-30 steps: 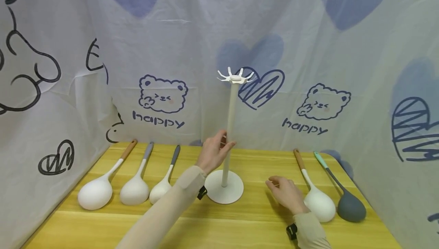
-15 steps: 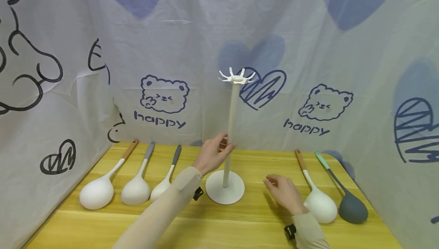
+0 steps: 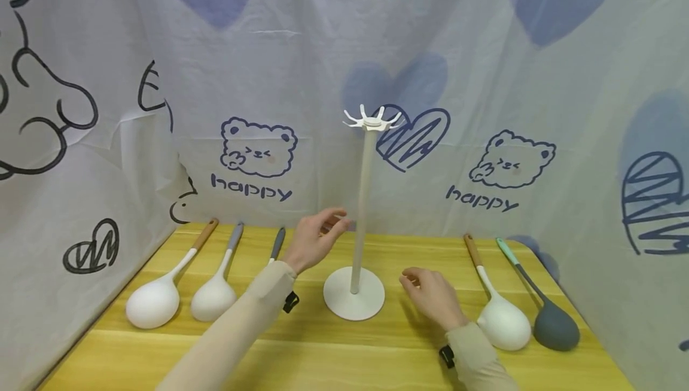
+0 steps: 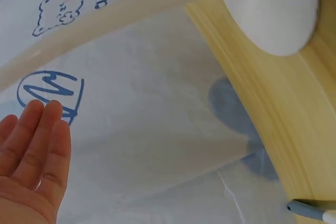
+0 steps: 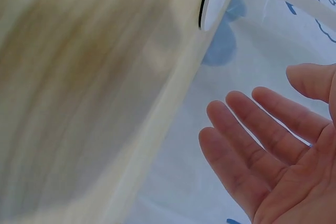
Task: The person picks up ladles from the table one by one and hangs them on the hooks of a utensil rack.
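Note:
A tall white stand (image 3: 363, 199) with a round base and a ring of hooks (image 3: 372, 122) on top rises from the middle of the table. Just left of its pole is my left hand (image 3: 314, 238), fingers loosely bent and apart from the pole. The left wrist view shows those fingers (image 4: 50, 150) holding nothing, with the pole (image 4: 131, 11) passing above them. My right hand (image 3: 433, 298) hovers right of the base, between it and a white ladle (image 3: 503, 322) with a brown handle. In the right wrist view its palm (image 5: 299, 182) is bare and its fingers are relaxed.
Two white ladles, one brown-handled (image 3: 153, 304) and one grey-handled (image 3: 213, 298), lie at the left. A dark-handled one (image 3: 277, 244) is mostly covered by my left sleeve. At the far right lies a dark grey ladle (image 3: 556, 326). A printed cloth (image 3: 323, 50) hangs behind the wooden table (image 3: 344, 352).
My left hand has let go of the pole and moved left, away from it. My right hand has shifted slightly left towards the base. The stand and ladles stay put.

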Demonstrator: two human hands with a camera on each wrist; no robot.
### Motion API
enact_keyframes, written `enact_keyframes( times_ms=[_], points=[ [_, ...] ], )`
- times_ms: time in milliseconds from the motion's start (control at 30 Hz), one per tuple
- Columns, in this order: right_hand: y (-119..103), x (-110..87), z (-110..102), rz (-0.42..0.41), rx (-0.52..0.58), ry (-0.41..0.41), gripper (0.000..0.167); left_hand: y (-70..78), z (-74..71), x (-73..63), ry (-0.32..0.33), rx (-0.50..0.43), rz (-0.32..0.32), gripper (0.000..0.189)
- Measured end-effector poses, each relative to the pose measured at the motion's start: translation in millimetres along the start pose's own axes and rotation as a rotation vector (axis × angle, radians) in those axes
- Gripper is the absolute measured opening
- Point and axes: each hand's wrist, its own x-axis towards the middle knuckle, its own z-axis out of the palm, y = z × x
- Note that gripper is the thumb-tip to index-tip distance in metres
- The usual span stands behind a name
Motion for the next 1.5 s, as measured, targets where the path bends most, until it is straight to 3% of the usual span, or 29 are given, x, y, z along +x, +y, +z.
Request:
enact_keyframes(
  times_ms=[267, 467, 767, 1033, 1233, 1500],
  points=[
    [-8, 4.8, -3, -0.014, -0.019, 0.014, 0.023, -15.8, -12.2, -0.2, 0.069, 0.077, -0.007, 0.031],
    [-15, 8.9, -7, -0.037, -0.022, 0.029, 0.022, -28.7, -26.1, 1.8, 0.028, 0.132, 0.024, 0.025],
    [-22, 14.4, -15, -0.081, -0.006, 0.067, 0.019, -48.6, -47.5, -0.5, -0.068, 0.202, -0.118, 0.022],
    [-33, 18.4, -21, -0.123, -0.02, 0.098, 0.017, -60.9, -55.7, -1.5, -0.126, 0.261, -0.202, 0.028],
    [-43, 20.9, -24, -0.155, -0.015, 0.12, 0.017, -71.4, -62.1, -2.2, -0.165, 0.346, -0.255, 0.018],
    [-52, 24.2, -27, -0.173, -0.032, 0.121, 0.015, -84.3, -68.7, -5.3, -0.285, 0.434, -0.321, 0.012]
  ],
)
